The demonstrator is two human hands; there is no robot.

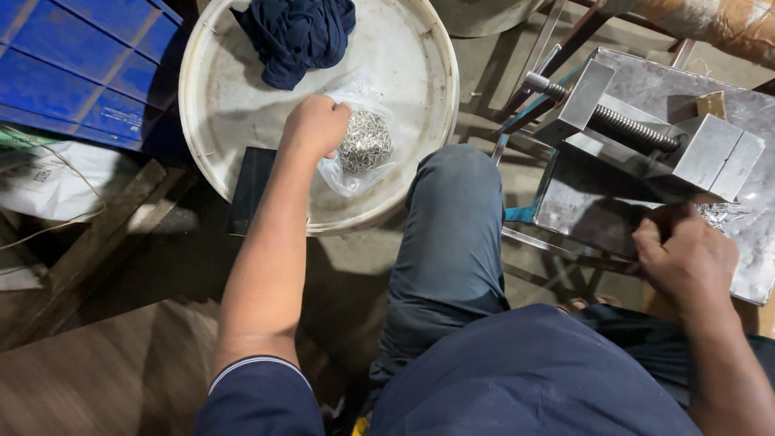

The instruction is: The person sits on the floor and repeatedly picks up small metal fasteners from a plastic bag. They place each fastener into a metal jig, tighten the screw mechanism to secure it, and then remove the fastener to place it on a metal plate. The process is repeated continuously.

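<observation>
Dark blue trousers (pixel 452 242) and a dark blue shirt fill the lower middle of the frame; one knee rises toward the centre. One left hand (pixel 315 125) reaches to the upper middle, its fingers closed on the neck of one clear plastic bag (pixel 363 145), pinched shut, it seems, so the small shiny metal pieces inside stay together. The bag rests inside one round white tub (pixel 234 105), beside one crumpled dark blue cloth (pixel 295 32) at the top edge. One right hand (pixel 686 258) at the right edge lies curled, knuckles up, on one steel table (pixel 751 266); I cannot tell what its fingers hold. Just above it sit a loose heap of pins (pixel 722 211) and one metal vise (pixel 646 129) with a threaded screw. One blue crate (pixel 81 64) fills the upper left.
</observation>
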